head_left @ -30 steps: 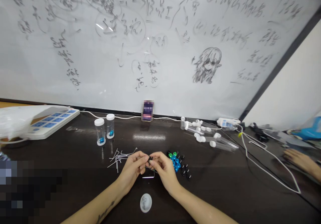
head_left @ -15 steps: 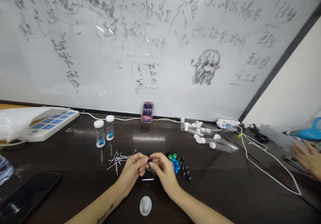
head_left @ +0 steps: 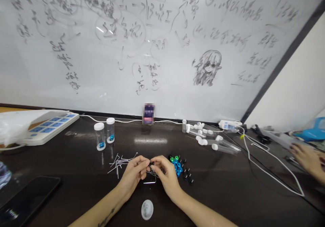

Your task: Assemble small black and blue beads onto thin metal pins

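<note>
Close together above the dark table, the fingertips of my left hand (head_left: 134, 170) and my right hand (head_left: 166, 173) pinch a small black piece (head_left: 151, 163) between them. Its exact kind is too small to make out. Thin L-shaped metal hex keys (head_left: 118, 162) lie in a loose heap left of my left hand. Another bent key (head_left: 149, 182) rests just below my fingers. Right beside my right hand sit blue metal parts (head_left: 178, 169), green ones (head_left: 175, 159) and several black-headed screws (head_left: 187, 173). A small, round translucent dish (head_left: 147, 209) lies nearer to me, between my forearms.
Two clear capped jars (head_left: 100, 137) with blue pieces inside stand at the back left. Clear tubes (head_left: 225, 148) and white caps (head_left: 203, 141) lie back right. A phone (head_left: 29, 200), a power strip (head_left: 54, 125), white cable (head_left: 276, 162) and another person's hand (head_left: 306, 157) flank the area.
My hands keep the same pinch on the black piece, with barely any movement. At the right edge, the other person's hand has shifted slightly left. The view has tilted a little.
</note>
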The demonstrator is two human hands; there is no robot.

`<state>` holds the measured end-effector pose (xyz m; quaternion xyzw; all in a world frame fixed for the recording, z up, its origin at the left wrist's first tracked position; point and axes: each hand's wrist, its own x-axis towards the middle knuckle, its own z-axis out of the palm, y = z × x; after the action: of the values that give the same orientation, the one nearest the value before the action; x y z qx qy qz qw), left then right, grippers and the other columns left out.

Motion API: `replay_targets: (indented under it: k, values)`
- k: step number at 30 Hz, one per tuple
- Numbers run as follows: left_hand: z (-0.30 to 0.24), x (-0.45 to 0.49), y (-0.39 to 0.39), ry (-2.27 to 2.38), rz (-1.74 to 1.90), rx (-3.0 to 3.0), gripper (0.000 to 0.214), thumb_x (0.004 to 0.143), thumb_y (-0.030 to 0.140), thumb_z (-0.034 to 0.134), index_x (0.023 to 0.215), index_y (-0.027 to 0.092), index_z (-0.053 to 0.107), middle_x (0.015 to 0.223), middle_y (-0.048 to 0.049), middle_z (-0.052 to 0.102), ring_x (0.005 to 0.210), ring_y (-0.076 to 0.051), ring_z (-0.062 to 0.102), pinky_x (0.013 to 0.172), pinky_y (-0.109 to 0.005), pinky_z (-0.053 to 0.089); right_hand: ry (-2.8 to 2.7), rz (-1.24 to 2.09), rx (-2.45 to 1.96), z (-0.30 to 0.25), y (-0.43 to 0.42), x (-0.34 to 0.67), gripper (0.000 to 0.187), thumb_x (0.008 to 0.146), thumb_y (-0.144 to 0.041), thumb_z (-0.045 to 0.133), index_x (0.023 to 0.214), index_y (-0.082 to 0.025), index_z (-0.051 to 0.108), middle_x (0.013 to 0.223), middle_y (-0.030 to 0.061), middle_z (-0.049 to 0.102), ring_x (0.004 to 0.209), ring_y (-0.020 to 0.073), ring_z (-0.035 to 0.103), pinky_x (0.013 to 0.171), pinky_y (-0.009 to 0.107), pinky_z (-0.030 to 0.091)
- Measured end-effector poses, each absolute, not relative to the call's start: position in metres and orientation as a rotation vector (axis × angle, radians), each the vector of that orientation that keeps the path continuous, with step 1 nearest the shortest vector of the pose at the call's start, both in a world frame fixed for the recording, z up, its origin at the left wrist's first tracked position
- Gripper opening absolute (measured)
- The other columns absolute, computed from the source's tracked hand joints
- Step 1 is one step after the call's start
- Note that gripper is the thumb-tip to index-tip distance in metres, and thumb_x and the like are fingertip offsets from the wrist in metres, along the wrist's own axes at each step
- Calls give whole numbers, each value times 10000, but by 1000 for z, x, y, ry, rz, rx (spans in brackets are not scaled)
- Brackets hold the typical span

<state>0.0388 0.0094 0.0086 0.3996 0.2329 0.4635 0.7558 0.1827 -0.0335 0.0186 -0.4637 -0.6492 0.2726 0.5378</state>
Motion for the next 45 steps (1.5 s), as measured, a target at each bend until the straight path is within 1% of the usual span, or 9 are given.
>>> replay_targets:
  k: [6,14,22,26,32,36,39,42,45]
  values:
    - [10,39,8,507,1036,893,181,719,286,718,675,135,629,580,-5,566,455,-46,368,418,-151,292,-1547,579,-1077,21,-33,182,116,842,-222,582,932,-222,655,921,46,595,812,185,585,720,298,483]
    - [9,39,9,504,1018,891,193,709,289,723,661,141,610,565,-1,569,447,-49,392,414,-158,286,-1519,634,-1116,15,-31,184,107,832,-259,610,919,-216,654,825,23,615,738,171,590,667,269,465]
    - [7,38,10,476,987,905,172,742,269,699,693,135,602,588,-10,581,457,-47,382,422,-156,285,-1496,795,-1123,16,-32,183,158,868,-330,572,925,-187,607,724,5,623,661,149,589,617,247,454]
    - [8,37,8,468,994,912,155,754,250,689,702,136,597,597,-6,581,458,-44,372,425,-155,290,-1464,853,-1098,16,-32,183,205,909,-371,495,966,-190,573,694,-10,594,605,133,579,571,234,448]
    - [10,38,7,450,987,923,157,758,235,686,685,132,593,567,7,566,450,-41,362,425,-152,298,-1498,871,-1142,13,-29,184,326,921,-396,461,708,-163,541,599,-20,548,509,103,514,493,209,395]
    - [10,38,9,466,1000,910,154,756,240,687,691,131,600,582,-1,579,461,-43,383,427,-150,296,-1511,819,-1127,15,-30,184,178,891,-338,536,837,-175,578,651,-21,553,586,116,531,555,217,418]
    - [9,37,10,482,1007,903,145,757,233,685,698,130,603,586,-5,588,461,-41,393,430,-147,295,-1529,719,-1106,15,-31,184,108,851,-272,598,928,-197,603,778,3,582,705,144,571,622,235,440]
    - [8,37,11,480,1008,906,140,757,226,684,698,129,603,586,-5,588,452,-38,386,427,-147,291,-1546,665,-1067,14,-31,185,91,833,-231,613,920,-206,626,891,25,577,773,156,582,670,250,455]
    - [7,37,11,471,1009,907,138,757,222,684,696,126,605,582,-6,584,456,-41,387,425,-147,290,-1539,670,-1062,13,-30,185,97,818,-231,632,911,-205,637,879,24,580,763,158,586,669,253,463]
